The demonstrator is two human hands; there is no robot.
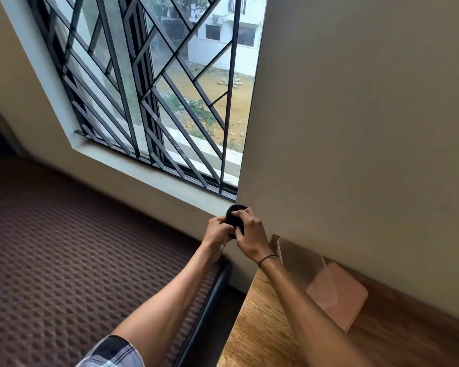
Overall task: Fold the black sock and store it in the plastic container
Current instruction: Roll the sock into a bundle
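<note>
Head view: in the lower middle of the frame, the left hand (217,230) and right hand (249,234) both squeeze the black sock (235,213), rolled into a ball in the air. To do this well, tuck the loose edge in tight so it stays rolled. The clear box (302,263) waits on the table (263,327), lower right.

A barred window (154,96) fills the upper left, a pale building (223,35) and bare ground (223,102) beyond it; a plain wall (368,128) stands to the right; below, a brown textured mattress (64,260) lies beside a wooden table (263,327); a pink case (347,308) rests on the table against the wall.
</note>
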